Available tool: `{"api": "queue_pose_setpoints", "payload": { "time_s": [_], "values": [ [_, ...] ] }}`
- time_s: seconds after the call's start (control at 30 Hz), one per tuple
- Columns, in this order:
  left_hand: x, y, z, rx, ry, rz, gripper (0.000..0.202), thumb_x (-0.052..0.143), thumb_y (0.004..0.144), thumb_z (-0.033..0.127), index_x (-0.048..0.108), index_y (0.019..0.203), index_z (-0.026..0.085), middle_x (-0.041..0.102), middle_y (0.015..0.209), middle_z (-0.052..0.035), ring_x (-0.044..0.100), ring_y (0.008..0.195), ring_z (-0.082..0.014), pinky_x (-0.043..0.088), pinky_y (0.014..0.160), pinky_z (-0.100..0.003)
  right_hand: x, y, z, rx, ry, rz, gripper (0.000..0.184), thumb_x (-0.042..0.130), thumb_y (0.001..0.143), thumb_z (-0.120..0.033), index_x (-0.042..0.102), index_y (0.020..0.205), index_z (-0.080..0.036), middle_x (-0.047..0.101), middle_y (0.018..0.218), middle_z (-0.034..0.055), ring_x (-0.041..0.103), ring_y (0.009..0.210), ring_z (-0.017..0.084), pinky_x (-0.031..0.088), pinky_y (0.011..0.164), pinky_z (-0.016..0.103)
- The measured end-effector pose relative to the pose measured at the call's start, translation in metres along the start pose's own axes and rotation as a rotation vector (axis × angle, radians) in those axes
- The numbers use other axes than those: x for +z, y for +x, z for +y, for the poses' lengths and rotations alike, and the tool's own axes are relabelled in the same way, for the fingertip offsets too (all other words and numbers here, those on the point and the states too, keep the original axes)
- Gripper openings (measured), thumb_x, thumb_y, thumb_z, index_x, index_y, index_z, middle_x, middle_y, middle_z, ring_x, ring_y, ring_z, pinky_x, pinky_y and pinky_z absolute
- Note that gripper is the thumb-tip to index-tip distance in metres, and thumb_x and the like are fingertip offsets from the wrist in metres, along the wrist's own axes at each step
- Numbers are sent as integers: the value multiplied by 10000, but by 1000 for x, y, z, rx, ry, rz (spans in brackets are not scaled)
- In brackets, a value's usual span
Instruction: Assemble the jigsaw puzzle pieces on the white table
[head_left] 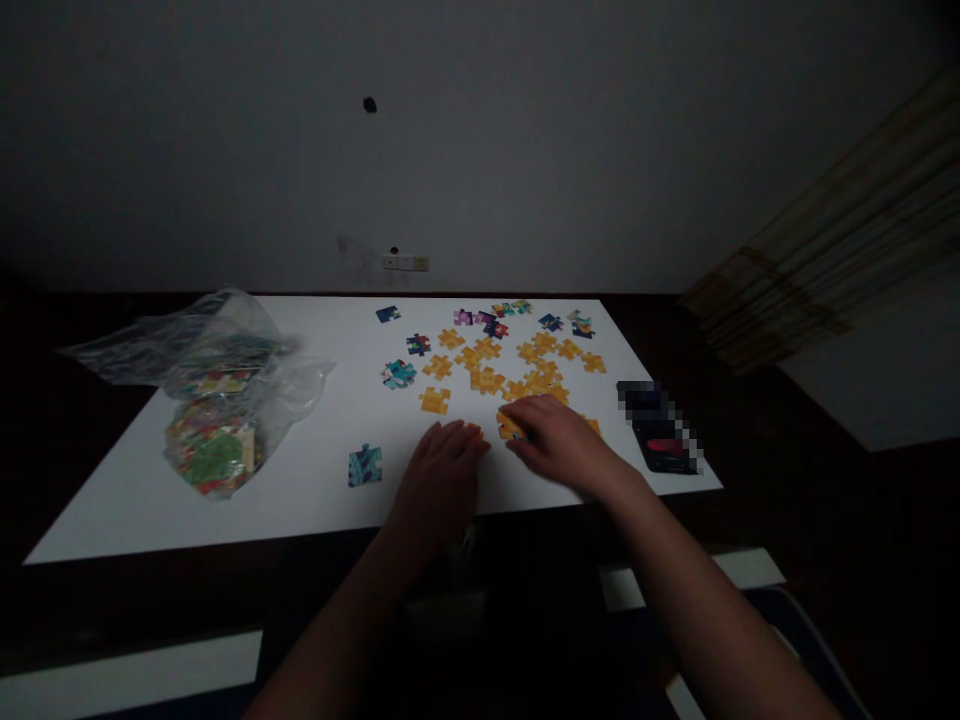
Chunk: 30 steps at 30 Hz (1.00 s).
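My left hand (442, 470) is at the table's near edge, its fingers closed over a yellow jigsaw puzzle piece (475, 434) that peeks out past the fingertips. To its right, my right hand (559, 440) pinches another yellow puzzle piece (510, 427) between thumb and fingers. A narrow gap separates the two pieces. Beyond my hands lie many loose yellow puzzle pieces (487, 380), some overlapping. A single teal patterned piece (365, 466) rests left of my left hand. My fingers partly cover both held pieces.
Clear plastic bags (225, 400) with colourful contents sit on the left of the white table (300, 510). Dark blue, purple and teal pieces (398, 374) are scattered toward the back. A dark phone-like object (660, 430), partly pixelated, lies at the right edge. A wall stands behind.
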<state>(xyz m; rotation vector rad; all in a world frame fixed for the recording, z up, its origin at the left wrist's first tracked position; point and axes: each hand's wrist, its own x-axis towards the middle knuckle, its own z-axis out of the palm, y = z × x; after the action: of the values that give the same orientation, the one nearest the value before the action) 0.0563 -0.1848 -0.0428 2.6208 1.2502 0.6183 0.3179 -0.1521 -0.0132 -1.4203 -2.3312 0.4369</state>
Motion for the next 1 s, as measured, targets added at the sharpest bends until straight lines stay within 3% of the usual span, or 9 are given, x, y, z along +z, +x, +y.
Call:
{"api": "queue_pose_setpoints", "payload": {
  "time_s": [0.17,0.27,0.33,0.47,0.6,0.73,0.83,0.9,1.0],
  "values": [
    [-29,34,-8,-30,126,-81,351,602,1056,180,733,1381,149,722,1520,-207,670,1425,-376,520,1268,-576,3,-8,-3,33,93,23,401,816,996,-289,749,1389,-252,768,1280,139,714,1217,343,582,1073,516],
    [-55,54,-41,-206,218,-182,368,575,1074,274,739,1378,146,759,1399,-210,719,1286,-394,598,1132,-567,-13,3,18,77,138,147,341,833,990,-374,734,1293,-254,766,1280,122,720,1182,328,574,1050,491],
    [-65,64,-70,-314,305,-211,462,529,1097,329,706,1482,145,715,1479,-236,688,1354,-423,576,1151,-585,-21,21,33,136,90,191,284,834,981,-404,726,1197,-254,769,1224,112,722,1121,320,575,987,466],
    [-66,74,-118,-409,287,-258,638,496,1122,435,553,1712,200,505,1760,-230,554,1563,-439,485,1269,-571,-21,75,49,235,-139,77,214,787,1022,-416,749,1123,-231,768,1205,134,717,1104,319,569,948,440],
    [-57,78,-148,-320,238,-286,631,449,1136,462,603,1687,195,543,1724,-225,512,1594,-433,418,1326,-580,-17,107,45,238,-208,28,206,696,1078,-384,810,1087,-213,779,1237,179,692,1195,375,541,1057,516],
    [-53,77,-168,-158,94,-204,533,509,1099,412,727,1528,183,651,1588,-217,600,1472,-402,470,1282,-595,-26,75,32,121,-175,96,294,549,1118,-304,830,1148,-221,779,1272,177,684,1248,389,533,1122,569],
    [-52,74,-176,-100,1,-140,506,551,1088,435,728,1491,183,698,1509,-207,622,1425,-395,492,1256,-600,-27,27,17,-37,44,-42,345,666,1023,-226,791,1337,-295,794,1333,111,711,1280,348,561,1148,560],
    [-52,70,-179,-94,-49,-102,501,595,1075,453,708,1493,203,720,1490,-193,633,1410,-390,500,1244,-601,-23,2,8,-49,85,-82,529,755,947,-202,738,1462,-321,772,1445,104,688,1360,360,543,1192,593],
    [-51,64,-179,-111,-131,-40,520,693,1025,456,690,1493,229,739,1492,-179,658,1386,-384,516,1231,-602,-14,-16,1,-8,85,-74,503,720,970,-165,741,1449,-318,788,1394,109,695,1329,361,555,1163,606]
  ]
}}
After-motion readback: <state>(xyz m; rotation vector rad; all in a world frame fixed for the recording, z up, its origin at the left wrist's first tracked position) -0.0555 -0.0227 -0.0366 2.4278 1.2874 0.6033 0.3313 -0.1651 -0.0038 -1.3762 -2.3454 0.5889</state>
